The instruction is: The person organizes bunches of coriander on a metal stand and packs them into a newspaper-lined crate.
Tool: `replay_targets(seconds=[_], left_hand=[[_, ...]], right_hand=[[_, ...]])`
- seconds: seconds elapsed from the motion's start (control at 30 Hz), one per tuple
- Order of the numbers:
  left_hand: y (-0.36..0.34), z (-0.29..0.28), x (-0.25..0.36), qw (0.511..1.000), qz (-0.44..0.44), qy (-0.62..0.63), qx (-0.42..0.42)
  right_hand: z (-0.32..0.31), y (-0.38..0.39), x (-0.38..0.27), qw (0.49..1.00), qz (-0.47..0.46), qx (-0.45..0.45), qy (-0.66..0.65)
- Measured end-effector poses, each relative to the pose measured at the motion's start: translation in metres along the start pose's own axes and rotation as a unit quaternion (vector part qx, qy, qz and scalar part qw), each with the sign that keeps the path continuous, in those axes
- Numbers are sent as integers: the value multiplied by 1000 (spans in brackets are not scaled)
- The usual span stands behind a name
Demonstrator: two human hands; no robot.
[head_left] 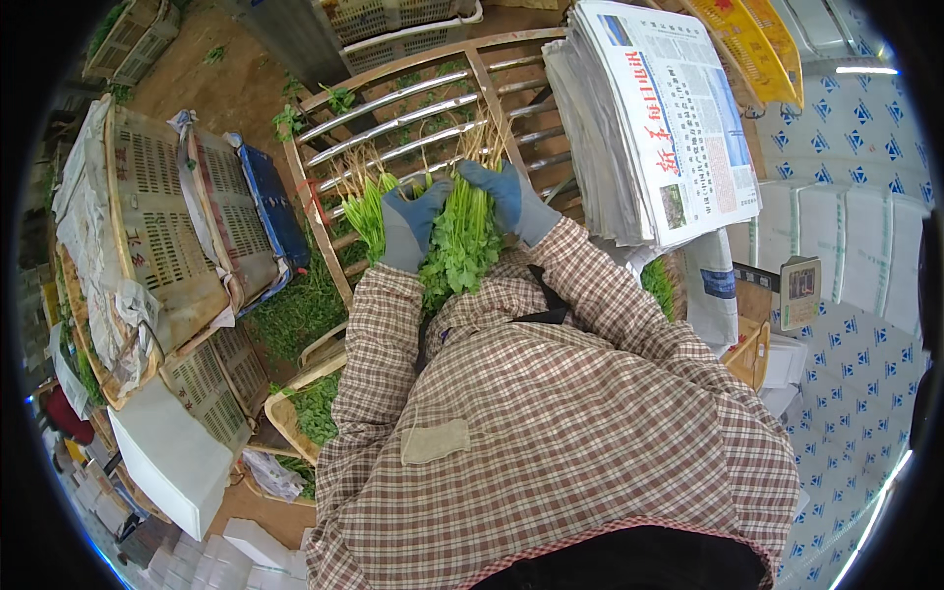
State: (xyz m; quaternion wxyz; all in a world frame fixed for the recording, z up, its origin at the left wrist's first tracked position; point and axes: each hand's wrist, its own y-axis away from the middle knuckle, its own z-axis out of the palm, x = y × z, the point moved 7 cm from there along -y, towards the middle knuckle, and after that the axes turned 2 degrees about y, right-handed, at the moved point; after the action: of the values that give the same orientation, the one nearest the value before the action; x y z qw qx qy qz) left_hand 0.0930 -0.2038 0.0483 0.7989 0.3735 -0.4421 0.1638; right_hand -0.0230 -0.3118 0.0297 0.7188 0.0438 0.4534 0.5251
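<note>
My left hand [413,218] and my right hand [503,200], both in blue-grey gloves, close around a bunch of leafy greens [464,236] that looks like coriander. Its leaves point toward my body and its pale brown roots point away, over the rack. Several fingertips are hidden among the stems. Just left of my left hand lies a second clump of green stems [366,218], also with roots at its far end. Under both is a slatted rack [393,116] with metal bars in a wooden-looking frame.
A tall stack of newspapers [654,128] stands right of the rack. Plastic crates [162,211] and a blue crate [273,211] stand on the left. A yellow crate [762,49] is at the far right. Loose greens [295,315] lie low between rack and crates.
</note>
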Motion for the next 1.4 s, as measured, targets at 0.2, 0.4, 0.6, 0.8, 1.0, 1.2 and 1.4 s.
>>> replay_targets(seconds=[0.2,0.4,0.6,0.8,1.0,1.2,1.4], left_hand=[[2,-1,-5,997,-21,74,-1],[-10,-11,-8,991,3,129,-33],[-7,-32,-1,986,149,43,-59],[-1,-105,45,937,131,320,-58],[114,-266,195,374,355,-804,297],[174,-377,151,853,115,-399,316],[167,-391,76,926,83,-171,325]], right_hand=[[0,-2,0,1000,-20,14,-6],[13,2,-7,993,-39,46,98],[9,2,-2,998,-25,44,-33],[-20,-1,-14,995,-38,39,-85],[-63,-1,-46,994,-74,-39,-75],[-57,19,-73,997,-74,-19,16],[-21,24,-90,986,-84,-107,101]])
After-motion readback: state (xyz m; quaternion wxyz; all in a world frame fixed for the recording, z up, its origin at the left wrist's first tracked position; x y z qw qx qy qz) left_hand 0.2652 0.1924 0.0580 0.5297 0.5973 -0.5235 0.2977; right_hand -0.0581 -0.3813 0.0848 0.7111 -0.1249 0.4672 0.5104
